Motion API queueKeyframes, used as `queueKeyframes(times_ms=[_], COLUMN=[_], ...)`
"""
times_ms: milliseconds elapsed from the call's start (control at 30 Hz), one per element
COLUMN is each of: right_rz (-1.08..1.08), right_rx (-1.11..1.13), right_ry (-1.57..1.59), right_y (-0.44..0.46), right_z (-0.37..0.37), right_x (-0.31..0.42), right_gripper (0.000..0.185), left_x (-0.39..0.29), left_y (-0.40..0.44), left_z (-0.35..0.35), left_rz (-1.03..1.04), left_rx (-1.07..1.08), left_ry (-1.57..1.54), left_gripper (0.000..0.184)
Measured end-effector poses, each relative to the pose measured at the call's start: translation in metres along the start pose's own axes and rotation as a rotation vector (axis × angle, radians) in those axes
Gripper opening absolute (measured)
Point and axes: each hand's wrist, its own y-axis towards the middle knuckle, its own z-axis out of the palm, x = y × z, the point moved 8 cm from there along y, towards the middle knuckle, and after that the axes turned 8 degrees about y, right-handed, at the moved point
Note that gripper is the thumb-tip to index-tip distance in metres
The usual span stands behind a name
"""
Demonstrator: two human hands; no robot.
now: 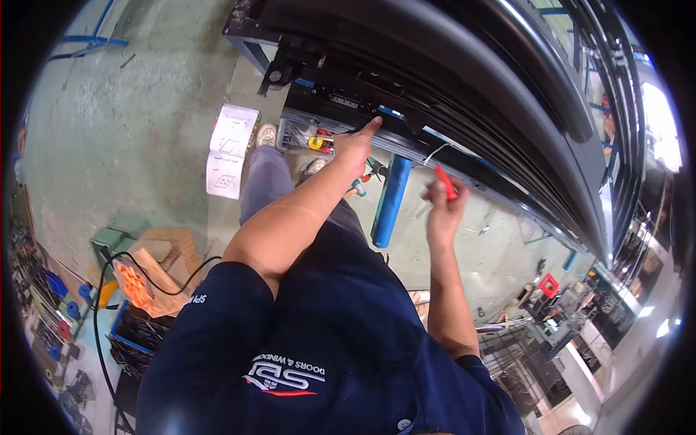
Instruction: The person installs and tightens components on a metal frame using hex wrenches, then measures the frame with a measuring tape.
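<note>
A long black metal profile assembly runs across the upper part of the view, from upper left to lower right. My left hand reaches to its near edge, with one finger stretched out against the dark profile beside a small blue-and-white label. Its other fingers are mostly hidden. My right hand, slightly blurred, is closed around a red hand tool whose tip points up toward the assembly; its exact kind is unclear. Just above it, a thin pale strip or wire sticks out from the edge.
Below the assembly stands a blue cylindrical leg. A tray with a yellow tool sits by my feet. Printed drawing sheets lie at the left. Cardboard, a bin and a black cable are at lower left.
</note>
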Motion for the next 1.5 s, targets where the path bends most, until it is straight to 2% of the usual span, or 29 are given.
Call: queueKeyframes(times_ms=[33,100,167,233,300,333,400,467,533,700,767,967,1033,1067,1133,1167,1267,1300,1367,1400,1433,1500], right_rz=[-0.099,-0.198,-0.204,-0.207,-0.117,-0.059,-0.075,-0.09,-0.014,-0.049,-0.038,-0.059,-0.131,-0.129,-0.193,-0.191,-0.342,-0.335,-0.14,-0.221,-0.214,0.069], right_rx=[0.149,0.287,0.246,0.204,0.133,0.097,0.095,0.089,0.033,0.028,0.018,0.01,-0.031,-0.033,-0.056,-0.057,0.043,0.042,0.099,0.107,0.106,0.084], right_ry=[-0.028,-0.454,-0.476,-0.495,-0.478,-0.426,-0.34,-0.251,-0.183,-0.218,-0.223,-0.192,-0.314,-0.322,-0.704,-0.715,-0.982,-0.993,-1.084,-1.06,-1.072,-0.843], right_y=[-0.004,-0.004,0.007,0.019,0.027,0.028,0.029,0.032,0.033,0.035,0.035,0.033,0.029,0.026,0.018,0.019,0.029,0.033,0.046,0.05,0.056,0.065], right_z=[0.035,0.082,0.109,0.121,0.119,0.117,0.122,0.126,0.128,0.134,0.135,0.141,0.145,0.146,0.158,0.158,0.167,0.168,0.17,0.166,0.165,0.156], right_x=[0.022,0.052,0.052,0.052,0.042,0.035,0.029,0.025,0.022,0.027,0.027,0.027,0.035,0.037,0.057,0.06,0.073,0.078,0.076,0.07,0.066,0.045], right_gripper=[0.022,0.024,0.025,0.026,0.03,0.027,0.026,0.025,0.022,0.017,0.016,0.018,0.019,0.019,0.022,0.022,0.027,0.027,0.03,0.029,0.029,0.026], left_x=[-0.005,-0.003,0.002,0.002,-0.001,-0.004,-0.007,-0.007,-0.009,-0.007,-0.009,-0.008,-0.013,-0.012,0.0,0.01,-0.007,-0.008,-0.009,-0.011,-0.012,-0.002], left_y=[-0.004,0.007,0.003,0.004,0.004,0.002,0.001,0.001,-0.001,0.0,-0.001,0.002,-0.005,-0.009,0.003,0.008,0.0,0.0,0.002,0.004,0.008,0.014], left_z=[-0.001,-0.002,-0.004,0.0,0.0,-0.002,-0.004,0.001,0.0,-0.003,0.001,0.005,0.005,0.005,0.008,0.011,0.001,-0.004,-0.006,-0.006,-0.01,-0.023], left_rz=[0.044,0.116,-0.07,-0.002,0.062,0.092,0.118,0.144,0.152,0.146,0.196,0.178,0.093,0.012,-0.025,-0.057,0.037,0.025,-0.013,-0.013,-0.025,-0.22], left_rx=[-0.016,-0.023,0.056,0.046,0.025,-0.009,-0.04,0.06,0.061,0.002,0.06,0.098,0.133,0.165,0.212,0.256,0.312,0.316,0.406,0.432,0.436,0.453], left_ry=[0.032,-0.003,0.174,0.042,-0.09,-0.003,0.077,0.018,0.026,0.102,-0.024,-0.079,-0.055,-0.03,-0.072,-0.109,0.049,0.046,0.051,-0.029,-0.034,-0.018], left_gripper=[0.032,0.032,0.037,0.04,0.043,0.032,0.035,0.043,0.044,0.039,0.035,0.029,0.029,0.041,0.042,0.043,0.045,0.045,0.048,0.028,0.028,0.032])
